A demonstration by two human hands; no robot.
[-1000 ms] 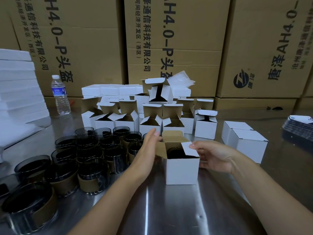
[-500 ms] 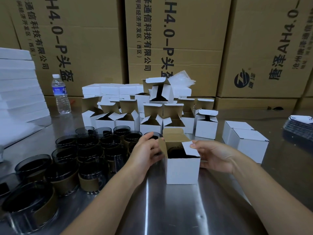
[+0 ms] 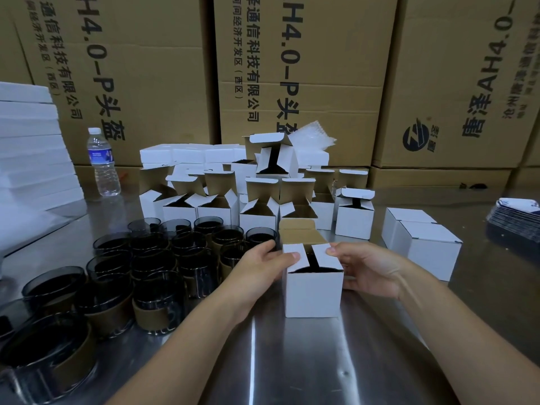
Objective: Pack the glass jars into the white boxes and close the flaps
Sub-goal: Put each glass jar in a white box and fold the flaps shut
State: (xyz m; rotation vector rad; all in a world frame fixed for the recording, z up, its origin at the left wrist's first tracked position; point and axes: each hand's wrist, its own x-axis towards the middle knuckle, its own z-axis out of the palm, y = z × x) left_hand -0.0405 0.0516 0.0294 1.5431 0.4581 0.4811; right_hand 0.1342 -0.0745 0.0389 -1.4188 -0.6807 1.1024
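Jar [image 3: 312, 266] inside half-closed white box [image 3: 314, 293]

**Readable print: cartons only**

Left brown corrugated cardboard carton [image 3: 140, 83]: big dark print turned sideways, "H4.0-P头盔"; smaller line "通信科技有限公司"; smallest "(西区)".

Middle brown cardboard carton [image 3: 330, 68]: "AH4.0-P头", next character partly hidden by stacked boxes; beside it "通信科技有限公司" and "经济开发区(西区)".

Right brown cardboard carton [image 3: 455, 68]: "AH4.0" turned the opposite way, followed by two large Chinese characters, not sure which; round dark logo [image 3: 415, 138] with tiny characters next to it, too small; side lines blurred.

Clear plastic water bottle [image 3: 102, 162]: blue label, text unreadable.

Dark card stack [image 3: 514, 217] on tabletop: print illegible.
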